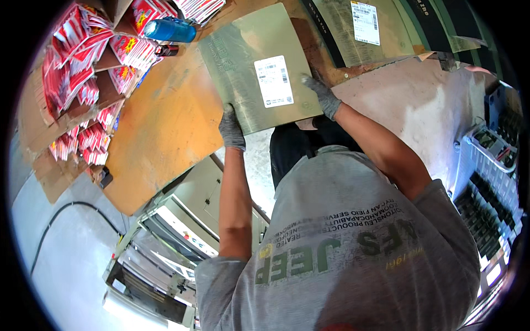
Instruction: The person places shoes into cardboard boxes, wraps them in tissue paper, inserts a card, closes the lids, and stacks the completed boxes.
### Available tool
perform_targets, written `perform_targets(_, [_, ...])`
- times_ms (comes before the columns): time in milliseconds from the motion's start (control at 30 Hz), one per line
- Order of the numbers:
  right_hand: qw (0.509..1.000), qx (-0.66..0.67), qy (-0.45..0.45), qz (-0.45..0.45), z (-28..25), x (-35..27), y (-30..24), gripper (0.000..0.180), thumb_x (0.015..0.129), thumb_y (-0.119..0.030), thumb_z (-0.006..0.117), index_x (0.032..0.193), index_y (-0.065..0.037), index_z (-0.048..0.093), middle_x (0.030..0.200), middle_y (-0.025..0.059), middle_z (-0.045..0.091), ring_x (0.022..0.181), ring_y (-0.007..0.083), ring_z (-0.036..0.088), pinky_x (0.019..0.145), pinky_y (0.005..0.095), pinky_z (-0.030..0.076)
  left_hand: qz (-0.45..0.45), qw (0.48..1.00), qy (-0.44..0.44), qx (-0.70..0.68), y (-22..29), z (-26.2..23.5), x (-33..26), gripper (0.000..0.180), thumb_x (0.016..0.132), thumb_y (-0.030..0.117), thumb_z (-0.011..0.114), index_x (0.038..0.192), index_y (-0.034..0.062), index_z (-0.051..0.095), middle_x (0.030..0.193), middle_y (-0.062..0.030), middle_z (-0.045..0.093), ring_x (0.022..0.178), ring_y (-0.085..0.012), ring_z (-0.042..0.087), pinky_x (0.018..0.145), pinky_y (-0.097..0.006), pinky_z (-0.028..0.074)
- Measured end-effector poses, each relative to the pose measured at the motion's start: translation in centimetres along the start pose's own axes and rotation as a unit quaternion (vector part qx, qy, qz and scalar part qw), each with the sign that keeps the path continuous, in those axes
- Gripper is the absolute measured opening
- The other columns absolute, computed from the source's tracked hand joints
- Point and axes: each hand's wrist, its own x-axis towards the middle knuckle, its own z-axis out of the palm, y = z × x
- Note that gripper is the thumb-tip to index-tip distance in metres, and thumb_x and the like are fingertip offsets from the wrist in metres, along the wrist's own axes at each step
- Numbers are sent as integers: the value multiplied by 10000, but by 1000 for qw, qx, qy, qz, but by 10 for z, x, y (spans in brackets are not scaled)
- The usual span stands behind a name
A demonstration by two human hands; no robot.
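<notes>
A flat olive-green package [243,71], glossy as if wrapped in clear film, is held tilted over the near edge of the wooden table. On its upper face is a white printed label [274,81]. My left hand [231,128], in a grey glove, grips its near left corner with the thumb on top. At the right edge my right hand [323,97], gloved alike, grips the package near its lower corner. The fingers beneath it are hidden on both hands.
Cardboard boxes [72,118] with several red-and-white packets stand left on the table [165,110]. A blue bottle [170,30] lies beside them. More labelled green packages [337,33] lie at the far right. A pale machine [193,204] stands below the table.
</notes>
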Motion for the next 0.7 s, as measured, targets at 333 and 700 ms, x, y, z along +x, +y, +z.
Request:
perform_targets(333, [930, 124, -279, 205, 34, -42, -238, 852, 782, -572, 730, 1403, -34, 505, 1286, 190, 614, 1114, 258, 625, 958, 384, 507, -117, 976, -164, -84, 165, 23, -124, 676, 901, 434, 640, 1422, 40, 467, 1367, -195, 563, 1233, -354, 570, 1064, -510, 463])
perform_targets(700, [924, 3, -281, 259, 16, -62, -335, 921, 730, -669, 713, 1432, -116, 490, 1391, 158, 540, 1219, 334, 542, 977, 526, 449, -158, 970, -146, -111, 201, 95, -209, 707, 920, 571, 539, 1408, 60, 504, 1313, -186, 619, 1159, -362, 621, 1020, -522, 492])
